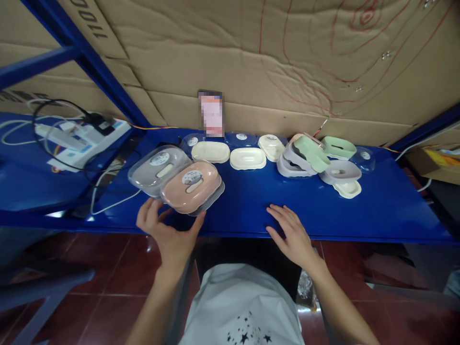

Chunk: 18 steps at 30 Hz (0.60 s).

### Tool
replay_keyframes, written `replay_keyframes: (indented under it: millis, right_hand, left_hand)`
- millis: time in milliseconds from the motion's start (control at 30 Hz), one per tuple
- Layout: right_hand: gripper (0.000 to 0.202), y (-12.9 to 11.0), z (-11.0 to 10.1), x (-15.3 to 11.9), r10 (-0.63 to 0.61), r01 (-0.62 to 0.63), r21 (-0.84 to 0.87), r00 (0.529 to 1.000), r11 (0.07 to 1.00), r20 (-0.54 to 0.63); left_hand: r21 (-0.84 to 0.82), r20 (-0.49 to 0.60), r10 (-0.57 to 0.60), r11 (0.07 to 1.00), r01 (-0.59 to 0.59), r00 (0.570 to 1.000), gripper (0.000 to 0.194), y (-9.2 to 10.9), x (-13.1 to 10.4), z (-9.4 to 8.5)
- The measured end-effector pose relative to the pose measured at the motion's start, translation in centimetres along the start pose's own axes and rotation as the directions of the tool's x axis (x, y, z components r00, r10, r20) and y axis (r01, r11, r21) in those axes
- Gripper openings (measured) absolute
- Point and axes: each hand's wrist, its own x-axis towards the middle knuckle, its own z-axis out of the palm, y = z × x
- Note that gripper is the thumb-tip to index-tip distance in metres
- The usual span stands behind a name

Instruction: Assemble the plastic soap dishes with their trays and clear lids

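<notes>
My left hand (168, 235) is at the front edge of the blue shelf (377, 215), fingers spread under the near rim of a pink soap box with a clear lid (190, 186), which sits tilted. A grey soap box with a clear lid (158, 170) lies just behind it on the left, also tilted. My right hand (293, 235) rests flat and open on the shelf's front edge, holding nothing. Cream soap trays (247, 158) and a heap of grey, green and cream soap box parts (316, 160) lie farther back.
A phone (211, 114) leans against the cardboard wall (287, 57) at the back. A power strip with cables (86, 136) lies on the left part of the shelf. Clear lids (364, 157) lie at the back. Red floor tiles show below.
</notes>
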Motion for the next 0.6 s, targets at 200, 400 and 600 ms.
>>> replay_keyframes:
  millis: [200, 400, 600]
  right_hand:
    - [0.052, -0.2, -0.7, -0.2, 0.008, -0.01, 0.045, 0.999, 0.999, 0.039]
    - [0.048, 3.9, -4.1, -0.1, 0.095, -0.099, -0.044, 0.991, 0.994, -0.099]
    - [0.052, 13.2, -9.1, 1.0, 0.185, -0.347, -0.47, 0.916, 0.811, -0.356]
  left_hand:
    - [0.004, -0.149, 0.165, 0.986, -0.166, 0.975, 0.101, 0.6, -0.9, -1.2]
    - [-0.184, 0.125, 0.39, 0.913, -0.365, 0.912, 0.05, 5.5, -2.2, 0.4]
    - [-0.188, 0.377, 0.431, 0.902, -0.388, 0.82, 0.033, 7.9, -0.8, 3.6]
